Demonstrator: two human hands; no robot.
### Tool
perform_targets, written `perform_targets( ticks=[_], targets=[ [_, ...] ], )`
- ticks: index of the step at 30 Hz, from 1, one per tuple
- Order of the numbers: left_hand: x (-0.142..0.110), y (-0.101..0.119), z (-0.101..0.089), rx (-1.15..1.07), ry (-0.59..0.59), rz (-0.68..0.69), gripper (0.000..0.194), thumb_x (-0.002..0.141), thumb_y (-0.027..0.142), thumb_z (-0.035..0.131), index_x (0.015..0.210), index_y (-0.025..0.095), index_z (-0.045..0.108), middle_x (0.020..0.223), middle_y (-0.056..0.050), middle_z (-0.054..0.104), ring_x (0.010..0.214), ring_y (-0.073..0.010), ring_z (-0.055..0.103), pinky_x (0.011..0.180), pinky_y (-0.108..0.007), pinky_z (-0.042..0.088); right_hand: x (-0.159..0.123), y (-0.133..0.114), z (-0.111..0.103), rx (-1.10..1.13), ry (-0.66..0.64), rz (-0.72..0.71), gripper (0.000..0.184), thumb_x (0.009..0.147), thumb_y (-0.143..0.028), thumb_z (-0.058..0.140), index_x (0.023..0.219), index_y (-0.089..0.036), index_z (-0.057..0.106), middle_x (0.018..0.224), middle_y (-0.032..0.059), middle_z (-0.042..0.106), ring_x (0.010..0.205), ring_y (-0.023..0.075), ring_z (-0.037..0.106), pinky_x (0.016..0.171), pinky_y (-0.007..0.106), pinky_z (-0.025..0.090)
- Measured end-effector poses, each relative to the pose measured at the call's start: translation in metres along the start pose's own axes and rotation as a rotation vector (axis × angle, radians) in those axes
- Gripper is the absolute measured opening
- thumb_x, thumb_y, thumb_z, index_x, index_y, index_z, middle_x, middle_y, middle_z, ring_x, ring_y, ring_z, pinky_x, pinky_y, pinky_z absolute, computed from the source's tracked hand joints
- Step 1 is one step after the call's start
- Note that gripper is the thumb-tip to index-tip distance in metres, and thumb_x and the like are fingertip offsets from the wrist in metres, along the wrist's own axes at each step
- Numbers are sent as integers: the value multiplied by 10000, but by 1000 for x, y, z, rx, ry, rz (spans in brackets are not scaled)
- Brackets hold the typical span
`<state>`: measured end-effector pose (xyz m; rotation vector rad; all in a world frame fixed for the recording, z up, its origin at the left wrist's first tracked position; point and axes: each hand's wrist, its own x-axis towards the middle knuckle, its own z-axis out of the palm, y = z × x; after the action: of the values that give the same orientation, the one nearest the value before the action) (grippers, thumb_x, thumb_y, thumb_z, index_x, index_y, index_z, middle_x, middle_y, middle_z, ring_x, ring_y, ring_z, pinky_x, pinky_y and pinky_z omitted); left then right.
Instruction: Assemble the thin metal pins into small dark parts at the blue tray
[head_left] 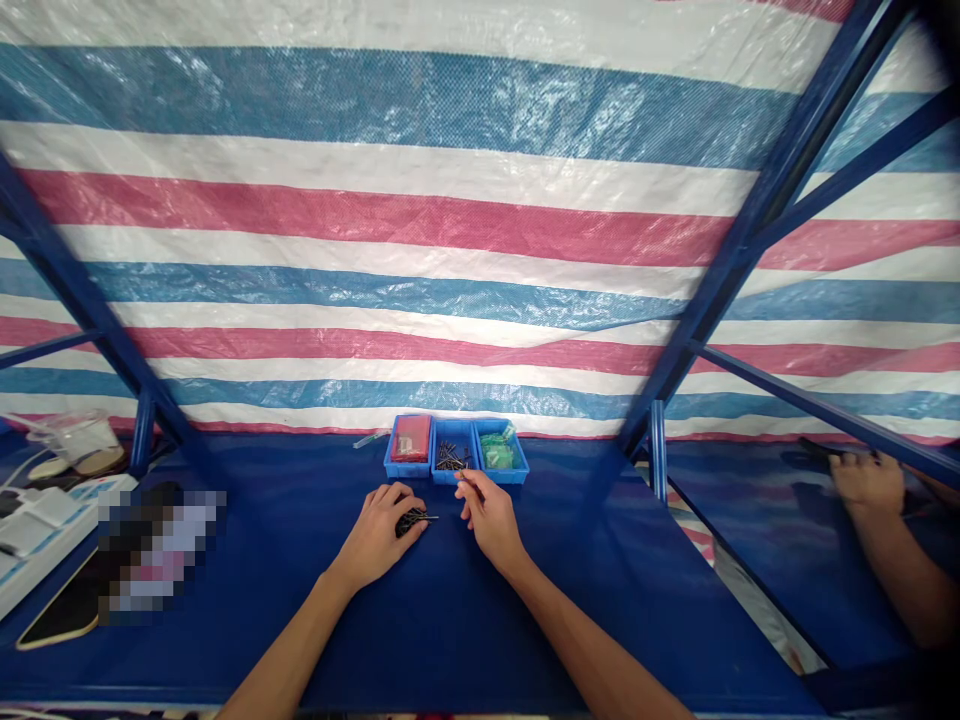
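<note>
My left hand (385, 530) is curled around a small heap of dark, thin pieces that look like screws (411, 519), with one shiny piece sticking out to the right. My right hand (489, 510) is at the front edge of the middle blue bin (467, 440), thumb and fingers pinched together. What lies between those fingertips is too small to make out. More of the dark screws (450, 458) lie loose in that bin. The left blue bin (388, 463) holds red-edged plastic bags (412, 438); the right blue bin (523, 470) holds green plastic bags (498, 450).
Blue frame posts (724, 240) slant up on both sides before a striped tarp (420, 230). On the left are a white power strip (67, 530), a dark flat object (67, 605) and a clear bag (79, 437). Another person's hand (870, 482) rests at the far right.
</note>
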<state>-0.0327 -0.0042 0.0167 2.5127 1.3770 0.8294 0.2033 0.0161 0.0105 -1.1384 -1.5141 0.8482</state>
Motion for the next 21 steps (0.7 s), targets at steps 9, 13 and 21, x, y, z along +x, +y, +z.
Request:
perform_targets(
  ticks=[9, 13, 21],
  targets=[
    [0, 0, 0, 3, -1, -5, 181, 1052, 399, 609, 1177, 303, 698, 1203, -50, 633, 1120, -268, 601, 1014, -483, 476, -1, -9, -2, -2, 13, 12, 313, 1037, -519, 538, 1077, -233, 660, 881, 30, 718, 623, 168, 657, 487, 248, 521],
    [0, 0, 0, 1, -3, 2, 188, 1050, 403, 610, 1181, 301, 698, 1205, -55, 632, 1125, -272, 599, 1011, -483, 478, -1, -10, -2, -20, 45, -19, 261, 1014, -485, 595, 999, -233, 662, 969, 35, 662, 660, 161, 655, 491, 241, 514],
    [0, -1, 0, -5, -1, 5, 201, 1052, 416, 602, 1183, 300, 701, 1196, -61, 635, 1113, -275, 597, 1001, -485, 486, 1, -4, -2, -67, 50, -87, 184, 979, -410, 652, 940, -241, 712, 967, 44, 673, 766, 198, 643, 607, 280, 532]
  ],
)
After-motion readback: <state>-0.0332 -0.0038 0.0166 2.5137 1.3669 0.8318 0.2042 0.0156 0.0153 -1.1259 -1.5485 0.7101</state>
